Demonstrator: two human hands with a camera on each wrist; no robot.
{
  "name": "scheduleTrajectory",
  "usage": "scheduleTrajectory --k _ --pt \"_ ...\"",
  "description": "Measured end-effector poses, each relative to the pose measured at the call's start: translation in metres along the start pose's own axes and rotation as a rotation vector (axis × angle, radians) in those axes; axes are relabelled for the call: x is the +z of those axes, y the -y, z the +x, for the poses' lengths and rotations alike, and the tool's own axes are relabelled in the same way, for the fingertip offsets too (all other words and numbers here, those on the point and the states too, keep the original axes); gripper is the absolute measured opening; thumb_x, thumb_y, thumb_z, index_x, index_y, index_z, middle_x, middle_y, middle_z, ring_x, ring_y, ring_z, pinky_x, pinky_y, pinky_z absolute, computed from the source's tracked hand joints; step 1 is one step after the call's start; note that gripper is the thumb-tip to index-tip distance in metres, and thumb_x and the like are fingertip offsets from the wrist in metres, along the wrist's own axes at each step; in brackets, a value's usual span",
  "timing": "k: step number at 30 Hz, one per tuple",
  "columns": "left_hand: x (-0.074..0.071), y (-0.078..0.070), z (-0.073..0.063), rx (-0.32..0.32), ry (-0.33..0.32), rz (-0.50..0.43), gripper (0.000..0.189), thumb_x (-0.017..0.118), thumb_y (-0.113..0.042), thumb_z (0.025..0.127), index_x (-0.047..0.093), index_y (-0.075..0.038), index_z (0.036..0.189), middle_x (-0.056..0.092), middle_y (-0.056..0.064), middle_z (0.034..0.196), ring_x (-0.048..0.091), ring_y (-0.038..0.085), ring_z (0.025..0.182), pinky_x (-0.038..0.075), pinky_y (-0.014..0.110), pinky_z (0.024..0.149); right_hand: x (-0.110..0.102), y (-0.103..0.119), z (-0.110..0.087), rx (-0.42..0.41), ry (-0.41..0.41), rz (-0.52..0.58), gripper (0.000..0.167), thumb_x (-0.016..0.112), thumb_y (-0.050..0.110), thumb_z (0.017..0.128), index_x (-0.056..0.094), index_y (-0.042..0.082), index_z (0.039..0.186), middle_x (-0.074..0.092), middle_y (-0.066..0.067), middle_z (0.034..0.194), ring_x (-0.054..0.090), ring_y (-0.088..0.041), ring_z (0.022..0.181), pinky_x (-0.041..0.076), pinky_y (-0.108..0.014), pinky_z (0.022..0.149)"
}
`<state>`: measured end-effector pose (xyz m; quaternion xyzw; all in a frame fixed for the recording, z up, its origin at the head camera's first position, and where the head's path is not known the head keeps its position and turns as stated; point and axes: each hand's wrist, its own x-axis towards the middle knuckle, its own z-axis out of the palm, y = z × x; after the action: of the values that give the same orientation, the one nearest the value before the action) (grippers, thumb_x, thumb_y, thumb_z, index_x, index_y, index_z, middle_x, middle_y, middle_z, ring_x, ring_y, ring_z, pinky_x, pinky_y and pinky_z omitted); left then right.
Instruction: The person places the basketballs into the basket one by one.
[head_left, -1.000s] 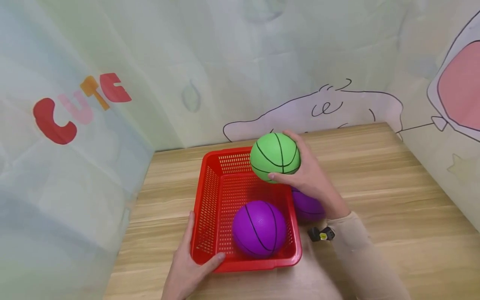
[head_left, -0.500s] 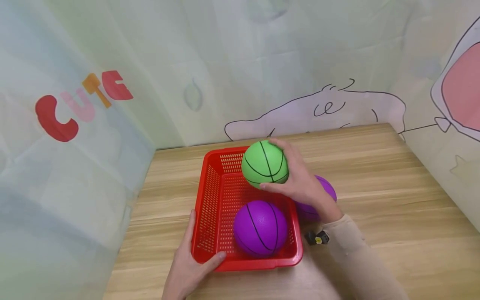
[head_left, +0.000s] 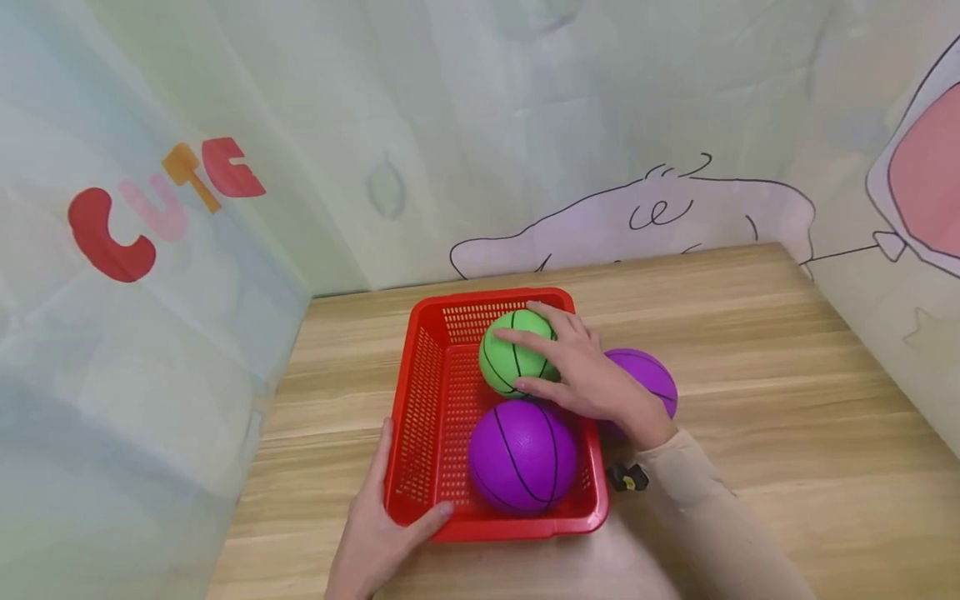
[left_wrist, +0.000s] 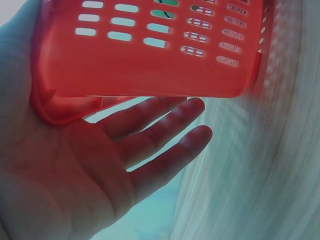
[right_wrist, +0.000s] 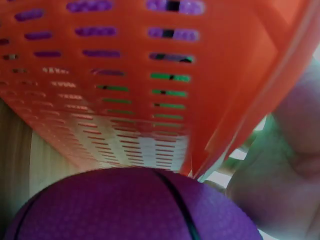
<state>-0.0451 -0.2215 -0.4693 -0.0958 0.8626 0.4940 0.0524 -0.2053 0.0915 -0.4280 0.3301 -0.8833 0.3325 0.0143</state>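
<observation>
A red plastic basket (head_left: 510, 529) with slotted walls sits on the table. My left hand (head_left: 375, 525) holds its near left corner, thumb over the front rim and fingers along the outside; the left wrist view shows those fingers (left_wrist: 165, 165) nearly straight. Inside the basket, a small green basketball (head_left: 497, 362) lies toward the back, behind a purple basketball (head_left: 522, 458). My right hand (head_left: 588, 367) rests over the green ball with its fingers spread and loose. A second purple basketball (head_left: 647, 375) stands outside against the basket's right side, partly hidden by my right hand and wrist.
The wood-grain table (head_left: 765, 375) extends to both sides of the basket. A printed curtain (head_left: 390, 125) closes off the back and sides. By the right cuff is a small black device (head_left: 628, 477) with a yellow mark.
My right hand has brought the green ball leftward and down into the basket, and its fingers have loosened on it. The left hand stays at the corner.
</observation>
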Motion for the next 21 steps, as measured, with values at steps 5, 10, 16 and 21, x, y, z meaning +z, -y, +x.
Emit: scheduleTrajectory --k 5,10,16,21 --pt "0.001 0.000 -0.001 0.013 -0.004 0.015 0.133 0.096 -0.051 0.085 0.005 -0.038 0.181 0.030 0.008 0.182 0.047 0.037 0.156 0.051 0.062 0.121 -0.002 -0.003 -0.003 0.018 0.014 -0.018 0.059 0.075 0.036 0.108 0.057 0.038 0.165 0.029 -0.018 0.179 0.027 -0.047 0.163 0.026 -0.077 0.123" --pt "0.001 0.001 -0.001 0.020 -0.003 0.015 0.134 0.097 -0.051 0.084 0.004 -0.041 0.180 0.030 0.009 0.182 0.047 0.039 0.156 0.050 0.063 0.122 -0.006 -0.004 -0.005 0.057 0.025 -0.073 0.057 0.076 0.031 0.107 0.061 0.033 0.161 0.041 -0.019 0.172 0.034 -0.047 0.157 0.034 -0.068 0.112" --pt "0.001 0.004 -0.001 0.046 -0.010 0.016 0.133 0.097 -0.047 0.085 0.004 -0.043 0.179 0.029 0.009 0.183 0.045 0.039 0.158 0.046 0.064 0.124 -0.013 -0.003 -0.006 0.092 -0.007 -0.104 0.057 0.080 0.030 0.104 0.064 0.026 0.158 0.049 -0.021 0.164 0.042 -0.044 0.150 0.035 -0.067 0.111" --pt "0.002 0.003 -0.001 0.028 -0.005 0.008 0.133 0.097 -0.049 0.085 0.004 -0.042 0.180 0.027 0.008 0.184 0.043 0.039 0.159 0.046 0.065 0.125 -0.015 -0.005 -0.008 0.109 -0.005 -0.111 0.059 0.081 0.030 0.103 0.063 0.021 0.158 0.050 -0.022 0.162 0.042 -0.044 0.150 0.034 -0.070 0.113"
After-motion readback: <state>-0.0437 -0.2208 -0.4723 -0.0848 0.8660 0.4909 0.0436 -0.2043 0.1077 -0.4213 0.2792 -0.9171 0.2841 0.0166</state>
